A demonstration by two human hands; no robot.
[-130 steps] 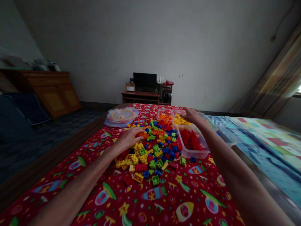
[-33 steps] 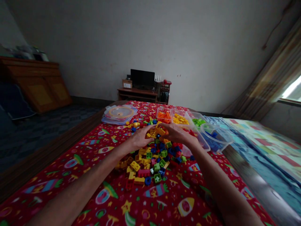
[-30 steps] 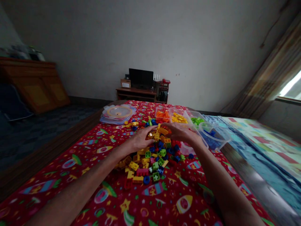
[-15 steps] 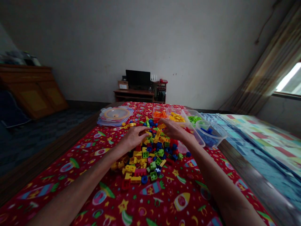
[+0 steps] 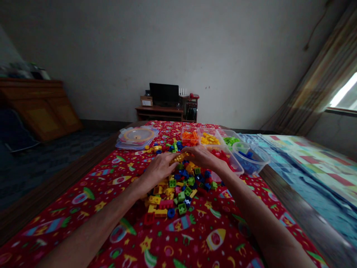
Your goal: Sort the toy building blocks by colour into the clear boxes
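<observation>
A heap of small plastic bricks (image 5: 178, 186) in yellow, green, blue, red and orange lies on a red cloth (image 5: 178, 238) printed with rockets. My left hand (image 5: 159, 170) and my right hand (image 5: 201, 156) meet over the far side of the heap. Both pinch a yellow brick piece (image 5: 178, 157) between their fingertips. Just right of my right hand stands a clear tub of red bricks (image 5: 224, 158).
Clear tubs hold orange bricks (image 5: 189, 136), yellow bricks (image 5: 209, 139) and green bricks (image 5: 231, 140); a round tub holds blue bricks (image 5: 249, 158). Stacked clear lids (image 5: 136, 136) lie far left. A patterned blanket (image 5: 312, 163) lies to the right, a wooden cabinet (image 5: 41, 104) on the left.
My right hand came back from the tubs to the heap. Both hands have closed together on a yellow piece and lifted it slightly above the bricks.
</observation>
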